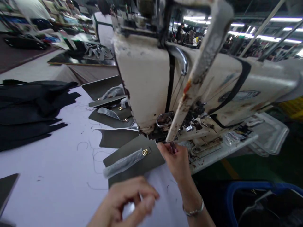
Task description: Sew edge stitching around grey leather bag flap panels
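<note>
My right hand is beneath the head of a worn cream sewing machine, close to the needle area. Its fingers are closed round a small, partly hidden thing with a dark, shiny end that I cannot make out. Just left of those fingers lies a flat olive-grey panel with a gold clasp and a strip in cloudy plastic wrap. My left hand hovers in front of the panel, fingers loosely curled, thumb and forefinger slightly apart, with nothing visible in it.
More olive-grey panels with wrapped strips lie behind. Black pieces are piled on the white table at left. A slanting metal bar crosses the machine's front. A blue-rimmed bin stands low at right. People are in the background.
</note>
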`<state>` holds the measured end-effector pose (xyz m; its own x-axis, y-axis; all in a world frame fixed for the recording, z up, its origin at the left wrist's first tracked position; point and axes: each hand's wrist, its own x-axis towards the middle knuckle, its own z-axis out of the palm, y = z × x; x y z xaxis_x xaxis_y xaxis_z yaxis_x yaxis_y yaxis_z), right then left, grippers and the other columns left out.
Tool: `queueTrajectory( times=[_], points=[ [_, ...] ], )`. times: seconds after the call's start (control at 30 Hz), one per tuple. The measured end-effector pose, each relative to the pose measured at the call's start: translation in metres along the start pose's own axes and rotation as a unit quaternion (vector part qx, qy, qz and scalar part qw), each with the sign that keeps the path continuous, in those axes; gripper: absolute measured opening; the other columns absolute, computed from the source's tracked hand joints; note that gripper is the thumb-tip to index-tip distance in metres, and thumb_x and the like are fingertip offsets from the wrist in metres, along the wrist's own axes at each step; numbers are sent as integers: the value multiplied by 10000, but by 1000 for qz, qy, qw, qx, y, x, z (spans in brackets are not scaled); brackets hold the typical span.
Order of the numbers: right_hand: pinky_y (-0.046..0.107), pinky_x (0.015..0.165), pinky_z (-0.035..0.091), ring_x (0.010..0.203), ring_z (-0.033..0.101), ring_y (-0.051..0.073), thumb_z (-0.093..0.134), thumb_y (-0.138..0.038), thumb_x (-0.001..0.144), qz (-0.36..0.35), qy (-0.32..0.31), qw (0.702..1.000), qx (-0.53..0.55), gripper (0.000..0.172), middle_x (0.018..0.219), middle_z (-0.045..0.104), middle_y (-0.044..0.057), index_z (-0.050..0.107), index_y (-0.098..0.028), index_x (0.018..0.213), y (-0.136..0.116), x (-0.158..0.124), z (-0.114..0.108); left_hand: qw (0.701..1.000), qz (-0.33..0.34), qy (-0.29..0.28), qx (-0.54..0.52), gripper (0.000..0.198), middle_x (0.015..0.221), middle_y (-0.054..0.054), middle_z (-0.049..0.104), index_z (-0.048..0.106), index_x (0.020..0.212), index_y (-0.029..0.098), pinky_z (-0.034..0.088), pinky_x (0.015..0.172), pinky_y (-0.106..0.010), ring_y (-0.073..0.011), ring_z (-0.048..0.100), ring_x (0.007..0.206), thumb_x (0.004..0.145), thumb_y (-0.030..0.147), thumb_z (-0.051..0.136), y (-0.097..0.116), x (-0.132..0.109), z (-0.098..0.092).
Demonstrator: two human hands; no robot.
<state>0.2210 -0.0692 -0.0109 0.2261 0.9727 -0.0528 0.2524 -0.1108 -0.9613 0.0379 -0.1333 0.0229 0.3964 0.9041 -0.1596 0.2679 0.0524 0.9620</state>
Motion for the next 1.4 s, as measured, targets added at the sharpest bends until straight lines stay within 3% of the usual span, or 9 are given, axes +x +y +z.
queueTrajectory(
  times=[0.1, 0.13, 0.27, 0.43, 0.57, 0.97, 1.13, 1.27, 1.4],
  points=[
    [249, 602, 362, 613, 483, 125, 672, -512, 897, -35, 21, 999, 22, 398, 644, 592, 7, 690, -159, 713, -24, -20, -9, 940, 112, 228, 227, 247, 1063, -54, 727, 733, 1097, 253, 524, 841, -306, -201, 662, 970, 932, 390, 609, -11, 52, -58],
    [239, 587, 353, 611, 466, 117, 679, -523, 896, -28, -13, 998, 61, 409, 647, 572, 2, 668, -160, 708, -33, -29, -7, 907, 130, 245, 317, 285, 1139, -80, 710, 714, 1157, 227, 508, 929, -358, -232, 643, 1052, 935, 360, 595, -19, 72, -76],
    [203, 466, 189, 487, 235, 62, 730, -662, 821, 141, -236, 914, 297, 508, 566, 375, -81, 589, -178, 758, -59, -55, 25, 857, 122, 133, 483, 268, 1147, -100, 715, 756, 1087, 217, 500, 929, -387, -271, 644, 1079, 921, 350, 592, -52, 130, -117],
    [193, 441, 144, 442, 196, 64, 463, -724, 967, 315, -323, 699, 555, 573, 581, 365, -79, 637, -178, 957, -60, -43, 69, 814, 115, 214, 527, 328, 1081, -79, 700, 740, 1172, 248, 461, 692, -313, -237, 661, 945, 980, 344, 492, -52, 115, -111],
    [174, 442, 195, 421, 259, 62, 339, -484, 1097, 359, -242, 658, 615, 481, 579, 375, -66, 648, -151, 938, -57, -26, 86, 781, 127, 283, 542, 382, 1042, -54, 686, 677, 1313, 278, 417, 629, -291, -201, 641, 854, 977, 291, 497, -40, 84, -104],
    [176, 389, 169, 381, 256, 57, 336, -364, 1121, 343, -116, 663, 655, 431, 538, 372, -80, 602, -156, 852, -60, -12, 107, 751, 129, 311, 569, 368, 973, -27, 700, 695, 1307, 300, 371, 572, -288, -174, 628, 768, 971, 277, 548, -42, 69, -98],
    [173, 408, 166, 402, 244, 44, 382, -404, 1104, 326, -155, 678, 641, 433, 568, 410, -69, 649, -129, 902, -56, -25, 105, 693, 91, 347, 625, 373, 1007, -9, 711, 684, 1296, 361, 234, 545, -297, -154, 510, 660, 1017, 296, 446, -10, 93, -121],
    [187, 437, 143, 439, 226, 35, 614, -513, 969, 285, -219, 729, 582, 416, 624, 479, -49, 705, -108, 1002, -53, -43, 97, 661, 157, 378, 629, 490, 1403, -85, 591, 528, 1466, 295, 341, 680, -315, -233, 595, 1056, 1014, 174, 385, 23, 132, -135],
    [211, 477, 126, 487, 218, 41, 683, -584, 892, 188, -195, 837, 474, 467, 675, 510, -29, 725, -131, 996, -45, -55, 70, 712, 198, 311, 597, 509, 1507, -142, 510, 502, 1486, 220, 441, 813, -332, -293, 584, 1231, 978, 193, 495, 22, 141, -120]
  ],
)
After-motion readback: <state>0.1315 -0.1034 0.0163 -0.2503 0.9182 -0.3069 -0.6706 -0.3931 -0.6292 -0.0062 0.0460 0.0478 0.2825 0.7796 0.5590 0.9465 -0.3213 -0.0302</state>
